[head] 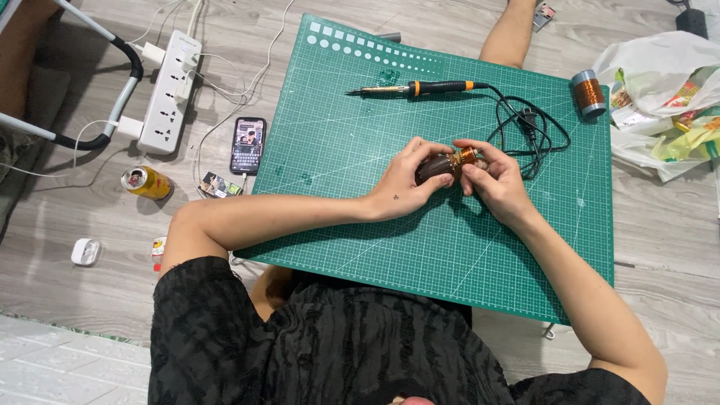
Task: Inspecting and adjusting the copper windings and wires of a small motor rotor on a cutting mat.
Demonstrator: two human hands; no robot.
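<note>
Both hands (450, 174) grip motor rotor (447, 163); soldering iron (420, 88), cable (529, 131) near.

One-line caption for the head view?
Both hands, left hand and right hand, hold a small copper-wound motor rotor over a green cutting mat.

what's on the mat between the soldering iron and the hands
In the head view, only bare green cutting mat lies between the soldering iron and the left hand; the iron's black cord coils beside the right hand.
</note>
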